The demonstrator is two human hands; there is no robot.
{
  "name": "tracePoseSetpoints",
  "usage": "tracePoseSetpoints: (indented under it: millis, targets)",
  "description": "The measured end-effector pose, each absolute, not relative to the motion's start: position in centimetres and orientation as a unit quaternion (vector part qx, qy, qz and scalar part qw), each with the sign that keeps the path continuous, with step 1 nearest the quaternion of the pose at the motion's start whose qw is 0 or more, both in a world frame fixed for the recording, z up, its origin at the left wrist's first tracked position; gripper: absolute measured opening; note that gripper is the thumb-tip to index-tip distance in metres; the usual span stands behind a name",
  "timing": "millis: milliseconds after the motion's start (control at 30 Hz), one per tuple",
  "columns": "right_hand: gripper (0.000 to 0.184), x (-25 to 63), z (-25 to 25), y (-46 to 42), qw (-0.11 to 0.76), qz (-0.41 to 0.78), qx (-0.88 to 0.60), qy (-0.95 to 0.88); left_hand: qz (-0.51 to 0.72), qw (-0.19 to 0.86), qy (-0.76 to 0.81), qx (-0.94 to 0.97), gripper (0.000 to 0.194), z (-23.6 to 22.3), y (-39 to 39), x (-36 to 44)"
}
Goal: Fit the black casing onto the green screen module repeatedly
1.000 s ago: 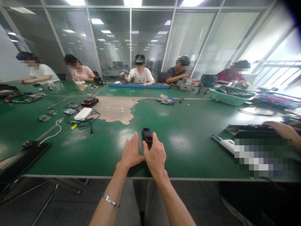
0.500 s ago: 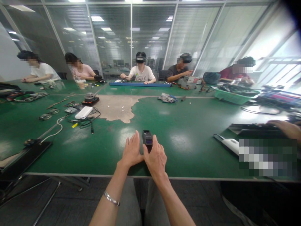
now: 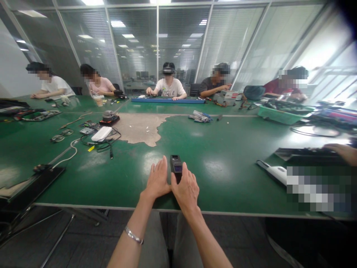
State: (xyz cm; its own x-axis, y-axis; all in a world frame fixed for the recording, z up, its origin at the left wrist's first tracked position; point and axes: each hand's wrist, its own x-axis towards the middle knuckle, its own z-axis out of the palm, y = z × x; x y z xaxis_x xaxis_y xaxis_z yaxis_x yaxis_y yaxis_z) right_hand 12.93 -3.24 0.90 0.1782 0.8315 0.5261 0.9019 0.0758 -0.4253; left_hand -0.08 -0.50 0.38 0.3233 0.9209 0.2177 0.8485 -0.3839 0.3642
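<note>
A narrow black boxy device (image 3: 176, 163) with a small dark purple panel rests on the green table (image 3: 223, 186) in front of me. My right hand (image 3: 186, 188) is around its near end, thumb on the left side and fingers along the right; that end is partly hidden. On the device's left, my left hand (image 3: 158, 180) is open, fingers stretched forward, with its thumb close to my right thumb. Nothing is in my left hand.
Left lie a white box (image 3: 102, 134), cables (image 3: 111, 150) and a long black panel (image 3: 41, 190). Grey gloves (image 3: 200, 116) lie farther back. At right are a white-and-black tool (image 3: 275, 170), a green basket (image 3: 284, 114) and another person's hand (image 3: 344, 152). Several people sit across.
The view has shifted slightly, so everything appears a little farther right. Both hands and the black device keep nearly the same arrangement.
</note>
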Motion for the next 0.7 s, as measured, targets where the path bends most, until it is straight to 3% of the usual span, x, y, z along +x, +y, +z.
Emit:
tracePoseSetpoints:
  millis: [367,700]
  targets:
    - [0.062,13.06,1.21,-3.02,0.351,-0.043,-0.681,-0.641,0.186,0.094,0.546,0.811,0.107,0.45,-0.43,-0.09]
    - [0.06,13.18,0.92,-3.47,0.326,-0.034,-0.688,-0.648,0.162,0.076,0.549,0.816,0.094,0.35,-0.36,-0.05]
